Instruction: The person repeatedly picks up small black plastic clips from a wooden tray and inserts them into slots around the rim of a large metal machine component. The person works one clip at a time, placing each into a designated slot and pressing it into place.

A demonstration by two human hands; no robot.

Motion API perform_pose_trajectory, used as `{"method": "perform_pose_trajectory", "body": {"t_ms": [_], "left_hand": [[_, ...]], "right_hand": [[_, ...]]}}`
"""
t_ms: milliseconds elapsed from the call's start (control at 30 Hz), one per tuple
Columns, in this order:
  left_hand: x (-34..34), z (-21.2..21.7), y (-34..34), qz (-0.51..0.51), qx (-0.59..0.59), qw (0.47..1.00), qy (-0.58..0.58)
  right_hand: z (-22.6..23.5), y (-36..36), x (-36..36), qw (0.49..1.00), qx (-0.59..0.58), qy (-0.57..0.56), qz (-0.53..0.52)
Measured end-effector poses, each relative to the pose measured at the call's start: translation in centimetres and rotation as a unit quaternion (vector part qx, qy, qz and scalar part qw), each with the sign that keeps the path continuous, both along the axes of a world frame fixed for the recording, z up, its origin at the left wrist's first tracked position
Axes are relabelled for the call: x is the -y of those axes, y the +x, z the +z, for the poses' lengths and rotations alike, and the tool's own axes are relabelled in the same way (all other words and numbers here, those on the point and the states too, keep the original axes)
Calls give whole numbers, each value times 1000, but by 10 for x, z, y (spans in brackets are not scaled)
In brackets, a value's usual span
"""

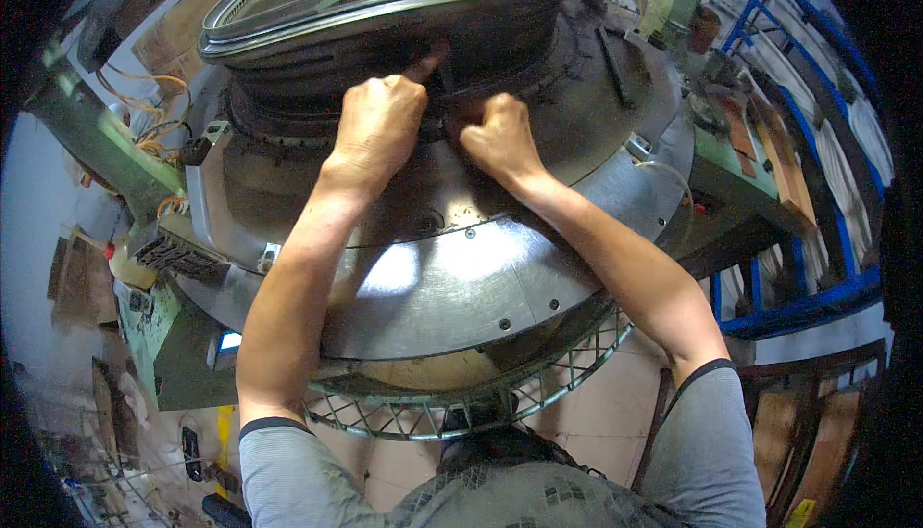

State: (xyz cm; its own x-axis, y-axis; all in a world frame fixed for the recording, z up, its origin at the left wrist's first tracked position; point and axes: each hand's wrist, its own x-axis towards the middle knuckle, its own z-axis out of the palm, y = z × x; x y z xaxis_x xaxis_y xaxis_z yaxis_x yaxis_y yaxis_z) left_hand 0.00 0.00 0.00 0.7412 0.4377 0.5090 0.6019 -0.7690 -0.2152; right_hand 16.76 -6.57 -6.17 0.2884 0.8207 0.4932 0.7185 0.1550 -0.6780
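"Reaching forward, the hands are at which thing?"

"The dark drum (510, 42), which stands under a silvery rim (385, 14), beyond the curved steel plate (452, 321)."

"And how are they held?"

"The left hand (383, 114) is curled, one finger (429, 62) pointing up at the drum; the right hand (502, 136) is curled too, near it, partly in shadow. I cannot tell whether either grips anything."
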Motion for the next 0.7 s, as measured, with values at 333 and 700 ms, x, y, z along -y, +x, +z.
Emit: {"method": "perform_pose_trajectory", "body": {"t_ms": [333, 700], "left_hand": [[4, 2, 4, -25, 20, 999, 10], [-11, 5, 4, 1, 85, 996, -23]], "right_hand": [[-9, 6, -7, 996, -25, -38, -83], [-7, -2, -74, 977, -56, 159, -129]]}}
